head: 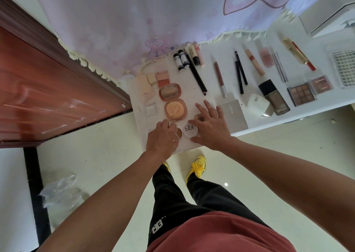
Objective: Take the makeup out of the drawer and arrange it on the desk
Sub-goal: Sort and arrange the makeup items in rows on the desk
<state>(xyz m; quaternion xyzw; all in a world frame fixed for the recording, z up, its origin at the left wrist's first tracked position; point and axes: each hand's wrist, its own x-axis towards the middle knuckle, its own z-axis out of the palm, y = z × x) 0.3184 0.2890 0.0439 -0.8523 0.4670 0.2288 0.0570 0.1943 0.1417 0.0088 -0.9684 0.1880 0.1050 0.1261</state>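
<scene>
Makeup lies spread over the white desk [255,126]. Near the front left edge my left hand [163,137] pinches a small round brown compact [179,133]. Beside it sits a white round jar [190,130] with dark lettering on its lid. My right hand [210,127] rests flat with fingers spread, touching the jar's right side and partly covering another small item. Behind the hands lie two round pink compacts [175,108], pale square palettes [151,78], tubes, pencils [196,71], a foundation bottle [273,96] and eyeshadow palettes [301,94]. No drawer is visible.
A silver square case [233,115] lies just right of my right hand. A pale purple curtain [134,21] hangs behind the desk. A red-brown wooden door [48,90] stands to the left. Crumpled clear plastic [59,190] lies on the tiled floor.
</scene>
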